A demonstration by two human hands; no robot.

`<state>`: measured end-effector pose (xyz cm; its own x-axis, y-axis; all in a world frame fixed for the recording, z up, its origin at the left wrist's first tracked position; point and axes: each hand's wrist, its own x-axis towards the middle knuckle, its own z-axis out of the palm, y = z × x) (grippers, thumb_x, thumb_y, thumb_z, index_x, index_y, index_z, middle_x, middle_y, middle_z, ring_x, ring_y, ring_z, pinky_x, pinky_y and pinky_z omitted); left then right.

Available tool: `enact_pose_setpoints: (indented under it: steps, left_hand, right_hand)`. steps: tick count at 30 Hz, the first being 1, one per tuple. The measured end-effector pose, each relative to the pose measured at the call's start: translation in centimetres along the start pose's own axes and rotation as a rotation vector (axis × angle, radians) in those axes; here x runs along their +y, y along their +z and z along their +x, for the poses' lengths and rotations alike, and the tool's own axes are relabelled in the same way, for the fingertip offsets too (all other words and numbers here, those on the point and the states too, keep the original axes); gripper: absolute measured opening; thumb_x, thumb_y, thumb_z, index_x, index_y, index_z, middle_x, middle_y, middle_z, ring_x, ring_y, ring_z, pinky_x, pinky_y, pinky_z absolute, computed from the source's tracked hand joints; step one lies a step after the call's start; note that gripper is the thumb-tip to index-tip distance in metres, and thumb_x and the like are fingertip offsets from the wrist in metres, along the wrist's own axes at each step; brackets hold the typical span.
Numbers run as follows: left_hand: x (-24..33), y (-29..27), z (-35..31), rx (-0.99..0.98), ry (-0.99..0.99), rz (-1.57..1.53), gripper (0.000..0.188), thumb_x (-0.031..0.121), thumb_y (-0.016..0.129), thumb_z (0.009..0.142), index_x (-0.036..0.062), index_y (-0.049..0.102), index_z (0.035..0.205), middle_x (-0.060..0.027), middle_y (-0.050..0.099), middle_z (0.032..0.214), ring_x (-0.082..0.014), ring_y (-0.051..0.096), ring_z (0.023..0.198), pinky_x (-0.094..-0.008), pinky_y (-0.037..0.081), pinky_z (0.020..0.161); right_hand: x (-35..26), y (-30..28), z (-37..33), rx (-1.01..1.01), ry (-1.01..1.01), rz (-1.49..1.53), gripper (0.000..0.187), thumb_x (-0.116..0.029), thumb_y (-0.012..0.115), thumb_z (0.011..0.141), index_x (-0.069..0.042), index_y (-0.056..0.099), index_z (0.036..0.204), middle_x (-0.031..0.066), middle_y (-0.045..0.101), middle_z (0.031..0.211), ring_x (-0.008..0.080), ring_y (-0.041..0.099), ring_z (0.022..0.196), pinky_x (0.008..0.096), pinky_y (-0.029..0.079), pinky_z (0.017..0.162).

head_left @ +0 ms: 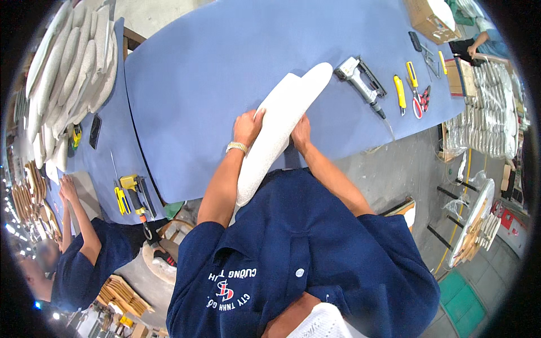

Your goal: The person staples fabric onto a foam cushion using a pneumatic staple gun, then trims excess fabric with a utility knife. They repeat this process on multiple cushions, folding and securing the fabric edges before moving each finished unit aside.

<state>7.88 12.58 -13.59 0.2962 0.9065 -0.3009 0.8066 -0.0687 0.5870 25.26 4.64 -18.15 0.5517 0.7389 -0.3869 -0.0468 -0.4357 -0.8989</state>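
A long white upholstered pad (284, 115), rounded at its far end, slants across my front over the table edge. My left hand (248, 127), with a gold watch at the wrist, grips its left side, thumb on the fabric. On the other side my right hand (301, 133) holds the pad's edge, its fingertips partly hidden behind it. The near end of the pad rests close against my shirt. Beyond its far tip lies a silver staple gun (360, 79), with an air hose running off it.
On the blue table (214, 67) at right lie a yellow utility knife (400, 94), red-and-yellow scissors (416, 93) and pliers (426, 98). A cardboard box (431, 21) stands at the far right. Stacked pads (73, 67) and a co-worker (93, 253) with a yellow staple gun (132, 188) nearby are at left.
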Motion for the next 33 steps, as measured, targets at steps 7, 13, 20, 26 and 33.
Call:
enact_pose_setpoints:
  steps: [7,13,20,26,33]
  left_hand:
    - [-7.9,0.6,-13.4,0.231,-0.195,-0.77,0.045,0.038,0.057,0.106,0.0017,0.069,0.128,-0.0148,0.071,0.127,-0.0257,0.07,0.111,-0.0364,0.055,0.094]
    - [-2.5,-0.2,-22.4,0.209,-0.413,-1.032,0.079,0.064,0.034,0.107,-0.0027,0.058,0.141,-0.0176,0.064,0.137,-0.0249,0.061,0.128,-0.0368,0.046,0.11]
    - [6.4,-6.8,-15.7,0.234,-0.241,-1.429,0.087,0.069,0.025,0.105,-0.0018,0.044,0.151,-0.0177,0.058,0.144,-0.0223,0.06,0.129,-0.0358,0.047,0.11]
    - [17.0,-13.1,-11.4,0.198,0.091,-1.534,0.077,0.057,0.024,0.11,-0.0006,0.026,0.16,-0.0187,0.039,0.16,-0.0246,0.045,0.143,-0.0379,0.039,0.118]
    - [25.3,-18.0,-10.0,0.305,0.701,-0.982,0.069,0.045,0.025,0.113,-0.0024,0.018,0.162,-0.0206,0.022,0.167,-0.0288,0.02,0.154,-0.0394,0.018,0.126]
  right_hand:
    - [-2.5,-6.4,0.0,-0.03,-0.071,-0.467,0.049,-0.031,0.062,0.1,0.002,0.052,0.135,0.0254,0.066,0.122,0.0385,0.066,0.112,0.0451,0.05,0.096]
    - [-14.1,-6.9,0.8,0.054,-0.753,-0.16,0.056,-0.014,0.058,0.1,-0.001,0.044,0.152,0.0232,0.04,0.158,0.0385,0.039,0.146,0.0473,0.033,0.119]
    - [-16.3,0.8,-3.6,-0.362,-0.99,-0.243,0.056,-0.029,0.053,0.103,-0.007,0.045,0.154,0.0245,0.035,0.163,0.0402,0.028,0.153,0.0497,0.021,0.125]
    - [-26.0,-1.6,-5.2,-0.54,-0.814,-0.123,0.062,-0.045,0.031,0.111,-0.003,0.04,0.157,0.0222,0.031,0.165,0.0365,0.025,0.155,0.0429,0.018,0.127]
    - [-34.3,-6.4,-6.3,-0.637,-0.708,0.435,0.065,-0.045,0.025,0.113,0.002,0.034,0.158,0.0156,0.032,0.166,0.0265,0.03,0.153,0.0361,0.023,0.125]
